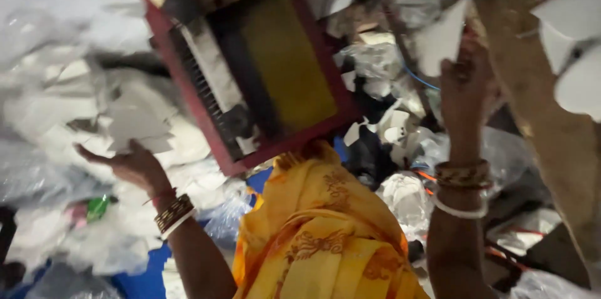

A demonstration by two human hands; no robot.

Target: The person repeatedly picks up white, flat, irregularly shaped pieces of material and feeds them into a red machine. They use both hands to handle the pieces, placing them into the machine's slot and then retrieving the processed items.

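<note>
My left hand [128, 164] is stretched out to the left with its fingers apart, resting against a heap of white cut paper pieces [134, 124]. Bangles and a red thread circle its wrist. My right hand [463, 86], also bangled, is raised at the right with its fingers curled on the lower edge of a white sheet [441, 39]; the view is blurred there. Between my arms stands a red-framed machine [250, 67] with a yellow-green panel and a white toothed bar. A yellow-orange patterned cloth [319, 230] covers my lap.
Clear plastic bags and white paper scraps [407, 196] lie all around. A brown slanted board [551, 124] runs down the right side. A blue sheet [147, 280] shows on the floor at lower left, and a blue wire [418, 79] runs behind the machine.
</note>
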